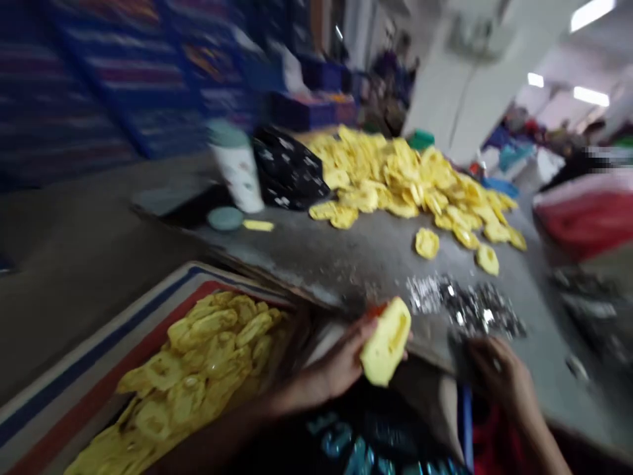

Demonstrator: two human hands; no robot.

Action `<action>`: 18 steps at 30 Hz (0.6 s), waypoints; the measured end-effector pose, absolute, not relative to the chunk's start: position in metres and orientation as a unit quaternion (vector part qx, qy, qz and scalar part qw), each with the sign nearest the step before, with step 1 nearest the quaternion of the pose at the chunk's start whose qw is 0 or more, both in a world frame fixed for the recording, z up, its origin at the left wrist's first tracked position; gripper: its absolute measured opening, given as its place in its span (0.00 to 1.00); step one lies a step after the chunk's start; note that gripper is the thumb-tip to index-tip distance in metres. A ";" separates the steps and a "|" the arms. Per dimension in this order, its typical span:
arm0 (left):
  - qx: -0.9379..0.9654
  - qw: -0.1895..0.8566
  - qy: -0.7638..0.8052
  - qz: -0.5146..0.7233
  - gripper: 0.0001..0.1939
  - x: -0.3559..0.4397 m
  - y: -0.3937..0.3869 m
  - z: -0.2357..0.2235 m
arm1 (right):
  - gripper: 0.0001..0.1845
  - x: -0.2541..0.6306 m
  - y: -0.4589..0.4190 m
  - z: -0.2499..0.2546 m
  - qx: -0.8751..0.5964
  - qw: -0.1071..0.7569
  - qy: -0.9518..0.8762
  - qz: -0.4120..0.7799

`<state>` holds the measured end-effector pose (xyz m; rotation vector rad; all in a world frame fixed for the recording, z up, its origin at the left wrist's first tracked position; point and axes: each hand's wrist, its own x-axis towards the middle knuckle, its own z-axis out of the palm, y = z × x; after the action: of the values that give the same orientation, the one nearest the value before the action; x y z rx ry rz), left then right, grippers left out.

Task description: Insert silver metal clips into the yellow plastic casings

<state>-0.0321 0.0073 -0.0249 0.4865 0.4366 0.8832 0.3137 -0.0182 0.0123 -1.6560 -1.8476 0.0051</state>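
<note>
My left hand grips a yellow oval piece with a long hollow in its face, held up at the table's front edge. A bit of red shows behind its upper end. My right hand is curled at the table edge, blurred, beside a dark shape; what it holds is hidden. Just beyond it lies a heap of small shiny metal parts. Farther back a big pile of similar yellow pieces covers the tabletop, with a few loose ones in front.
At lower left, a striped sack holds many more yellow pieces. On the grey table stand a white tumbler, its round lid and a black patterned bag. Blue stacked crates rise behind. A person in red is at right.
</note>
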 end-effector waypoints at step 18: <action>0.331 0.857 0.284 0.275 0.49 -0.016 0.025 0.005 | 0.08 0.333 -0.047 -0.029 -0.686 0.306 -0.654 0.084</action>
<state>-0.0161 0.0248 0.0051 0.6962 0.5968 0.5787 0.3329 -0.0474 -0.0289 -1.8171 -1.7322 0.2228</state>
